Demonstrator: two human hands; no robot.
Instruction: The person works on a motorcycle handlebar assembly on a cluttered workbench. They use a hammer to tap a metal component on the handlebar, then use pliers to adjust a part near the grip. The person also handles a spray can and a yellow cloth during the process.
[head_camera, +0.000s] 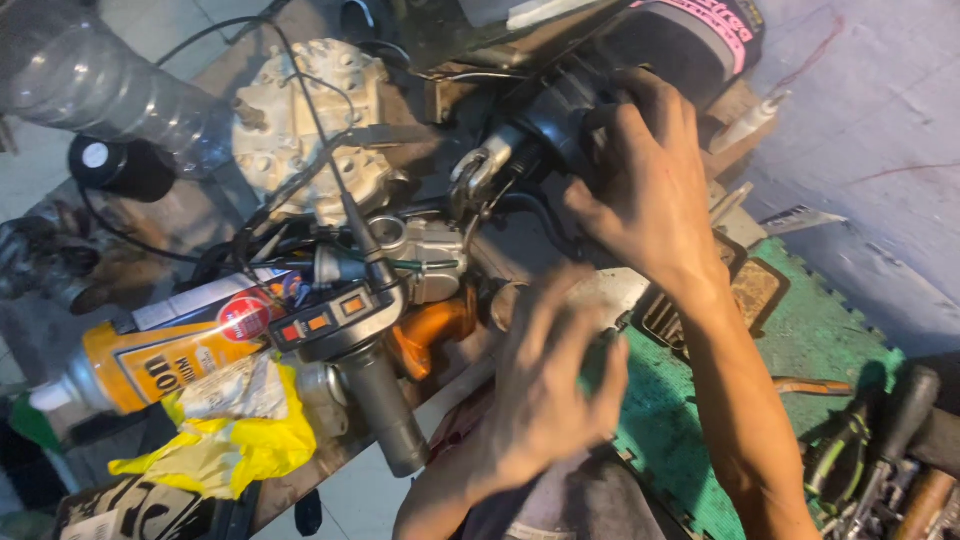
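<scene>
Evidently mid-job: the right hand (650, 190) is wrapped around a black, barrel-shaped motor-like part (560, 120) near the top of the cluttered worktop (200, 215), fingers curled over its end and clamped on it. A silver metal shackle-shaped fitting (478, 170) juts from that part toward the left. The left hand (545, 385) hovers lower down with its fingers spread apart, holding nothing that shows; it is blurred, so whether the fingertips touch anything beneath cannot be told

Judged state: the black part is in hand but not clearly freed or fitted; cables still trail about it, so work looks partly done at best

Nearby: a black handlebar switch block with orange buttons and grey grip (350, 350) lies left of the left hand, an orange spray can with white cap (150, 360) beyond it, a crumpled yellow plastic wrapper (240, 440) below. A pale cast-metal engine head (315, 120) sits upper left. A green foam mat (820, 340) lies to the right

Hidden or unclear: the right palm covers the black part's end; the top edge cuts off what it joins to; tools at lower right are dim and cropped
</scene>
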